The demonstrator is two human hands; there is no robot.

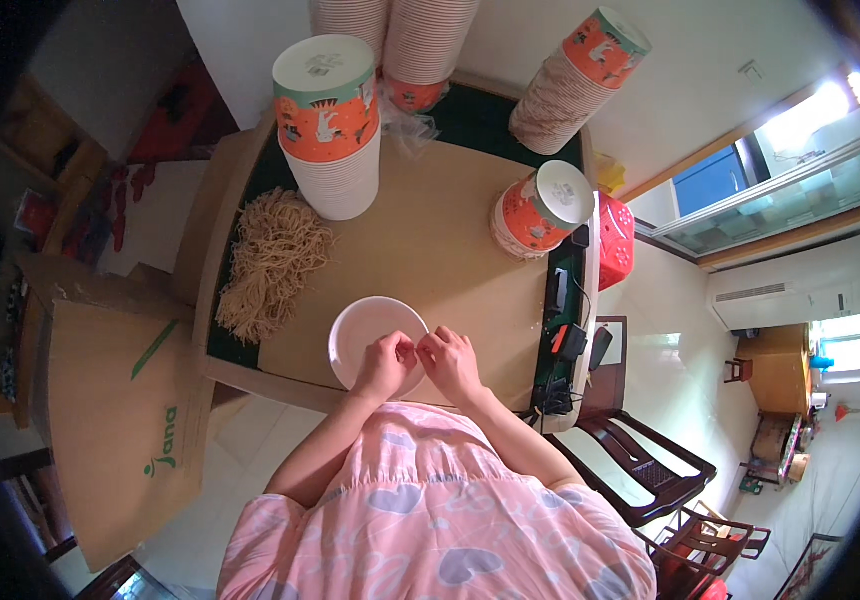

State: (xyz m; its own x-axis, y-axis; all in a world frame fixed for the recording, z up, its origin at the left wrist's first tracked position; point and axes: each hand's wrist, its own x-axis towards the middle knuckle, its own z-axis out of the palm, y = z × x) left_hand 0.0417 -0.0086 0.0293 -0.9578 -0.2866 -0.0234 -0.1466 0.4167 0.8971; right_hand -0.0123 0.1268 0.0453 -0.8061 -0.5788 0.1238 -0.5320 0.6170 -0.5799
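Observation:
My left hand [387,366] and my right hand [450,364] meet fingertip to fingertip at the near edge of the table. Both are closed in a pinch; whatever they pinch is too small or hidden to make out. Beneath them stands a white paper bowl [352,328], its mouth facing up, partly covered by the hands. To the left lies a loose heap of beige strings [275,262]. Behind it rises a tall stack of paper tubs [328,130], upside down, the top one orange with a green band. A shorter stack of such tubs [530,215] stands at the right.
More tub stacks [580,85] line the table's far side, with clear plastic wrap [412,130] near one. A cardboard sheet [440,230] covers the tabletop. Cables and black chargers [560,345] run along the right edge. Open cardboard box [120,430] at left; dark chair [640,465] at right.

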